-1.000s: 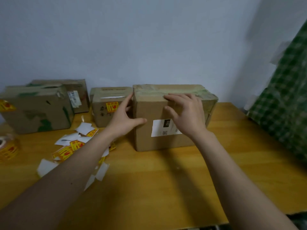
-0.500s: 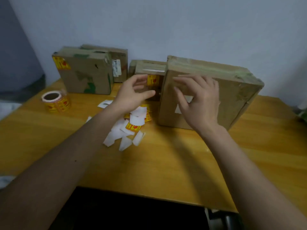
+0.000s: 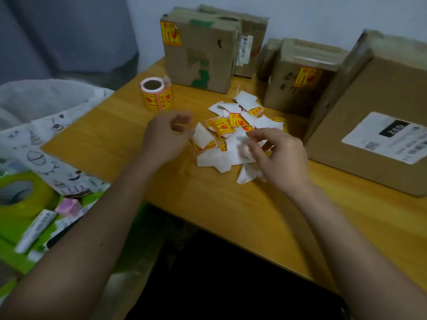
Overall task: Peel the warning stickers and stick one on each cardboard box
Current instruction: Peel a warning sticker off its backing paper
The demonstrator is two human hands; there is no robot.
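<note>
Warning stickers (image 3: 222,127), yellow and red, lie mixed with white backing scraps (image 3: 215,158) in a loose pile on the wooden table (image 3: 231,215), and every other item is placed here by that pile. Over its left edge hangs the left hand (image 3: 165,137), fingers loosely curled and apart, holding nothing that can be made out. Over the near right part of the pile sits the right hand (image 3: 280,158), thumb and forefinger drawn close together at a white scrap; blur hides whether they actually pinch it. Behind and to the left of the pile stands a sticker roll (image 3: 157,93), upright on its end. Directly behind that roll and the pile is a tall cardboard box (image 3: 201,54) with a sticker on its upper left corner, and a second box (image 3: 249,40) stands partly hidden behind it. Behind and just right of the pile, a smaller box (image 3: 300,77) carries a sticker on its front face. Right of the pile, a large box (image 3: 374,112) shows a white shipping label (image 3: 388,137) and no yellow sticker on its visible faces. Far left of the pile, off the table, lies a green tape roll (image 3: 20,199).
</note>
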